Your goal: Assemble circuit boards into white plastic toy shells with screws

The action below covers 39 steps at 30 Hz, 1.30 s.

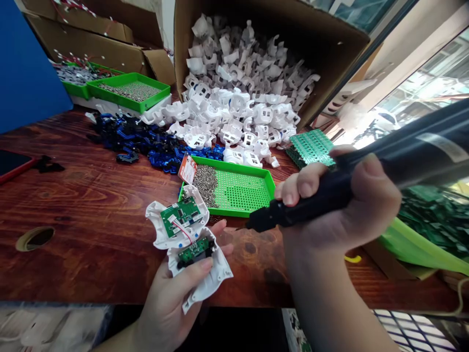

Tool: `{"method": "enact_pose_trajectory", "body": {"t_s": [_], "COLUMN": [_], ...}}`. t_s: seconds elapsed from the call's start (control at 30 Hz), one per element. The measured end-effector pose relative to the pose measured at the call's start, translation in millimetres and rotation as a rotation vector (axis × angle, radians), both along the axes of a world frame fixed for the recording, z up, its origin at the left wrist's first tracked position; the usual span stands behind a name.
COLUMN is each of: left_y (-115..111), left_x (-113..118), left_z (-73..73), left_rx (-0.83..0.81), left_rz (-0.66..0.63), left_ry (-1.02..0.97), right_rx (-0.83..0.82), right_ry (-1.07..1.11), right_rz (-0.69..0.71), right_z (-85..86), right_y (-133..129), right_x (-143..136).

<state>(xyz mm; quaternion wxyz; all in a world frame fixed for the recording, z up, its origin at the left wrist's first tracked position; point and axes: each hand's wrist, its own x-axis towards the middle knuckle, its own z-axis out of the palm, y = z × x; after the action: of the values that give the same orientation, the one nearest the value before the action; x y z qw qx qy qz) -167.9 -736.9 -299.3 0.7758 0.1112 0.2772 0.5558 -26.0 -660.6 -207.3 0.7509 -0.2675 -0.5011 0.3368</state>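
Observation:
In my left hand is an opened white plastic housing, its two halves joined by a short red and white cable. A green circuit board lies in the upper half, a smaller board in the lower one, where my thumb presses. My right hand is wrapped around a black electric screwdriver. Its tip points left, just to the right of the housing and apart from it. Behind both hands stands a green perforated tray with small screws heaped at its left end.
A cardboard box spills many white plastic shells onto the wooden table. Black and blue parts lie to their left. Further off are another green tray and stacked green boards. A hole opens in the tabletop.

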Motion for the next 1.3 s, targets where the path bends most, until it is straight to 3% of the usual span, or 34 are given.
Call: {"method": "enact_pose_trajectory", "body": {"t_s": [0.1, 0.23, 0.4, 0.53, 0.73, 0.87, 1.1, 1.3], "left_y": [2, 4, 6, 6, 7, 9, 8, 6], "left_x": [1, 4, 4, 4, 6, 7, 9, 9], "left_z": [-0.2, 3.9, 8.4, 7.6, 6.6, 10.0, 9.9, 5.2], "left_rx": [0.054, -0.006, -0.079, -0.08, -0.08, -0.105, -0.093, -0.032], "left_rz": [-0.062, -0.074, -0.046, -0.018, 0.005, 0.04, 0.046, 0.002], "left_ry": [-0.049, -0.047, 0.014, 0.039, 0.016, 0.062, 0.127, 0.094], "right_rx": [0.014, 0.023, -0.096, -0.147, -0.241, -0.209, 0.018, -0.044], "right_ry": [-0.04, -0.088, -0.109, -0.114, -0.078, -0.105, -0.057, -0.048], "right_rz": [0.091, 0.194, 0.161, 0.216, 0.14, 0.096, 0.125, 0.203], "right_z": [2.4, 5.8, 14.5, 22.0, 28.0, 23.2, 4.1, -0.1], "right_y": [-8, -16, -24, -27, -31, -32, -19, -19], "right_x": [-6, -10, -11, -8, -9, -8, -4, -6]}}
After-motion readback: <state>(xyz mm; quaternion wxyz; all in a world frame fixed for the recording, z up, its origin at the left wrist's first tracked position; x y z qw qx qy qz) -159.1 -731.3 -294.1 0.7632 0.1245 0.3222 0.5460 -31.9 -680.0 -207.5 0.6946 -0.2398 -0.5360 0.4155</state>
